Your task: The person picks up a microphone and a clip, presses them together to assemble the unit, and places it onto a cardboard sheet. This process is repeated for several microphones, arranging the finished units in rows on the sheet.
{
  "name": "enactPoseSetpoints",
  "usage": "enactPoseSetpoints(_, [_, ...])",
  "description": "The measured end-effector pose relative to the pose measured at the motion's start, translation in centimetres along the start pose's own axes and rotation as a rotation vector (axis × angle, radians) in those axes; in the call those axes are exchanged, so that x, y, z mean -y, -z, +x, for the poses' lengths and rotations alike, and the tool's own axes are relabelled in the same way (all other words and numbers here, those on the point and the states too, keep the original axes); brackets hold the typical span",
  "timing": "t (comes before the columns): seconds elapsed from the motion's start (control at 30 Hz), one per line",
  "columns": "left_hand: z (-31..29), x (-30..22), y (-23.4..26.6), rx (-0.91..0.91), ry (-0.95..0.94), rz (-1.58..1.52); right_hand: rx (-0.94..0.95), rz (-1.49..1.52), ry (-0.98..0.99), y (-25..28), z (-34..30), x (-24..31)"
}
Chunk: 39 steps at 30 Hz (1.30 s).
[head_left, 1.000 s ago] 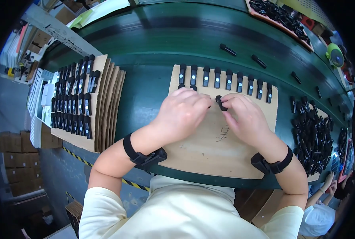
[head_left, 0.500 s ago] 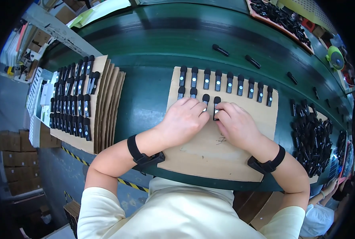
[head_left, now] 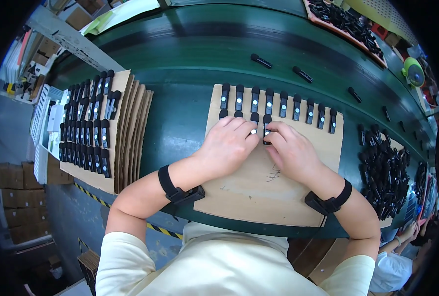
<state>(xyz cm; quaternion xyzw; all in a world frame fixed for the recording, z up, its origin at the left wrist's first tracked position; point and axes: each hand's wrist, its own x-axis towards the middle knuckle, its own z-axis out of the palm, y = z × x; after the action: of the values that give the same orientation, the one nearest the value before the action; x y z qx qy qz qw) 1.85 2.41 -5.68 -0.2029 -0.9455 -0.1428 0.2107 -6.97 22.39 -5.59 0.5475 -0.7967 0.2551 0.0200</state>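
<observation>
A cardboard sheet (head_left: 259, 197) lies in front of me, with a full far row of small black clip-on microphones (head_left: 255, 100) with foam heads and pale round stickers. A second row is partly laid below it. My right hand (head_left: 294, 152) pinches the rightmost microphone (head_left: 267, 122) of that row, its lower end between thumb and fingers. Beside it, my left hand (head_left: 228, 147) is closed, fingertips at the lower end of the neighbouring microphone (head_left: 255, 117). The left hand's knuckles partly cover the two microphones farther left.
At left, a cardboard stack (head_left: 133, 133) bears rows of similar microphones. A heap of black microphones (head_left: 384, 175) sits at right. Single microphones (head_left: 303, 74) lie on the green belt (head_left: 190, 44) beyond the sheet. A full tray (head_left: 345, 29) stands far right; another person (head_left: 394, 269) sits lower right.
The microphone in my right hand has moved slightly away from me, toward the far row. The loose microphones on the belt have shifted left. My left hand has barely moved.
</observation>
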Motion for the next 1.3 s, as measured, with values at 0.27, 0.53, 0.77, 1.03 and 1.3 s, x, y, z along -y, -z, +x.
enactPoseSetpoints(0.27, [3.8,4.3,4.6,-0.156,0.139,-0.353,0.095,0.142,-0.198,6.2,3.1,-1.0])
enactPoseSetpoints(0.53, [10.2,15.0,3.1,0.052,0.327,-0.128,0.200,-0.112,-0.455,7.3,10.5,-10.1])
enactPoseSetpoints(0.77, [12.1,21.2,-1.9,0.247,0.262,-0.057,0.476,-0.436,-0.551,4.9,14.3,-13.1])
enactPoseSetpoints(1.03, [11.3,23.1,-4.1,0.252,0.241,-0.067,0.474,-0.387,-0.505,3.4,15.1,-15.4])
enactPoseSetpoints(1.3, [7.9,18.9,-0.7,-0.041,0.561,-0.569,0.254,0.099,-0.444,7.3,12.7,-8.9])
